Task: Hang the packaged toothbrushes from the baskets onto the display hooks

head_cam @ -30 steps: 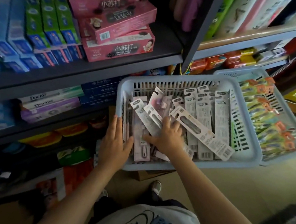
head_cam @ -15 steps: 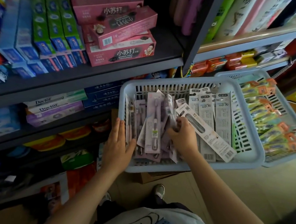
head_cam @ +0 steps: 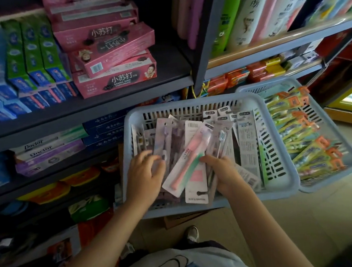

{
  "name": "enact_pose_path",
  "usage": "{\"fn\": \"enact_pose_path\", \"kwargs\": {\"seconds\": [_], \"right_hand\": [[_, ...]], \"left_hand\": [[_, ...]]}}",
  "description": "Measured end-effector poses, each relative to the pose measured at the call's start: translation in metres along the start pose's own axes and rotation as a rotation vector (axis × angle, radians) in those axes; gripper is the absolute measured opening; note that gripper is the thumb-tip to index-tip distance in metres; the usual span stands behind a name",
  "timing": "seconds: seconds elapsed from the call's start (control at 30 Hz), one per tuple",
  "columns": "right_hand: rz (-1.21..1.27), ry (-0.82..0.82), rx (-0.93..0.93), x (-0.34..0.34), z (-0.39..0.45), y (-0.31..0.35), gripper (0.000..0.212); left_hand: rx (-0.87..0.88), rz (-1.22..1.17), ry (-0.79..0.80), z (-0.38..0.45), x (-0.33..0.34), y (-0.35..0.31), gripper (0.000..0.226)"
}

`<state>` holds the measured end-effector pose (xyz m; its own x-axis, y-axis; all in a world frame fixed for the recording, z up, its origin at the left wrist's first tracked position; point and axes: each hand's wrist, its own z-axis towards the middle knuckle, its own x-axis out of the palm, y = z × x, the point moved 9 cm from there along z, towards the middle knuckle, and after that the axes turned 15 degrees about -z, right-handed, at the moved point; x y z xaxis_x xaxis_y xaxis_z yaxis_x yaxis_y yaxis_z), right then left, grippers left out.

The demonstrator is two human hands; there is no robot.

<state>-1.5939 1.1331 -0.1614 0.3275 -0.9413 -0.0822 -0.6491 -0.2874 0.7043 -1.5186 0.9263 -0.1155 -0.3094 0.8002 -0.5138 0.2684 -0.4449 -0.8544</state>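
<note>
A pale blue slotted basket (head_cam: 189, 105) holds several packaged toothbrushes. My right hand (head_cam: 226, 177) grips a fanned bundle of packs by their lower ends, with a pink toothbrush pack (head_cam: 186, 162) on top. My left hand (head_cam: 146, 178) is inside the basket at its left side, and its blurred fingers touch the purple packs (head_cam: 167, 139) of that bundle. White-backed packs (head_cam: 247, 141) lie along the basket's right side. A second basket (head_cam: 350, 155) to the right carries green and orange toothbrush packs (head_cam: 303, 136). No display hooks are in view.
Dark shelves (head_cam: 82, 107) on the left carry pink toothpaste boxes (head_cam: 116, 78), green and blue boxes (head_cam: 27, 63) and white Doctor boxes (head_cam: 44, 146). Shampoo bottles (head_cam: 250, 4) stand on the upper right shelf. A cardboard box (head_cam: 181, 218) and tiled floor lie below the baskets.
My right hand has gathered packs and lifted them into a fan, the pink pack now on top. My left hand left the basket's left wall and moved in onto the packs.
</note>
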Motion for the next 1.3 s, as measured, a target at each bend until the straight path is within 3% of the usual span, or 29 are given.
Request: {"fn": "enact_pose_path", "kwargs": {"seconds": [0.07, 0.13, 0.2, 0.33, 0.47, 0.67, 0.8, 0.9, 0.97, 1.07, 1.17, 1.3], "right_hand": [[0.006, 0.039, -0.019, -0.003, -0.006, 0.004, 0.019], [-0.003, 0.093, -0.062, -0.005, -0.013, 0.011, 0.018], [-0.02, 0.151, -0.133, -0.005, -0.023, 0.023, 0.022], [-0.028, 0.089, -0.19, -0.025, -0.03, 0.04, 0.025], [-0.001, 0.029, -0.179, -0.044, -0.024, 0.048, 0.023], [-0.172, 0.094, -0.285, -0.015, -0.029, 0.066, 0.016], [-0.231, 0.15, -0.231, 0.004, -0.037, 0.065, 0.048], [-0.219, 0.26, -0.263, 0.022, -0.044, 0.071, 0.051], [-0.238, 0.249, -0.266, 0.026, -0.044, 0.074, 0.053], [-0.229, 0.221, -0.243, 0.024, -0.043, 0.078, 0.039], [-0.209, 0.185, -0.264, 0.019, -0.042, 0.079, 0.026], [-0.312, 0.168, -0.39, 0.028, -0.044, 0.079, 0.029]], "left_hand": [[-0.149, -0.239, 0.147, 0.0, 0.021, -0.017, 0.036], [-0.316, -0.382, 0.329, -0.002, 0.048, -0.029, 0.045], [-0.384, -0.46, 0.389, -0.002, 0.062, -0.036, 0.045], [-0.453, -0.662, 0.243, 0.004, 0.061, -0.035, 0.02], [-0.446, -0.781, 0.099, 0.012, 0.046, -0.036, 0.027], [-0.4, -0.941, 0.126, 0.007, 0.058, -0.057, 0.027], [-0.41, -0.943, 0.127, -0.001, 0.054, -0.061, 0.051], [-0.412, -0.91, 0.157, -0.005, 0.045, -0.061, 0.046], [-0.427, -0.95, 0.102, -0.006, 0.036, -0.057, 0.035], [-0.464, -1.018, 0.015, -0.007, 0.023, -0.044, 0.026], [-0.516, -1.123, 0.028, -0.011, 0.023, -0.038, 0.032], [-0.569, -1.254, 0.106, -0.017, 0.038, -0.041, 0.04]]}}
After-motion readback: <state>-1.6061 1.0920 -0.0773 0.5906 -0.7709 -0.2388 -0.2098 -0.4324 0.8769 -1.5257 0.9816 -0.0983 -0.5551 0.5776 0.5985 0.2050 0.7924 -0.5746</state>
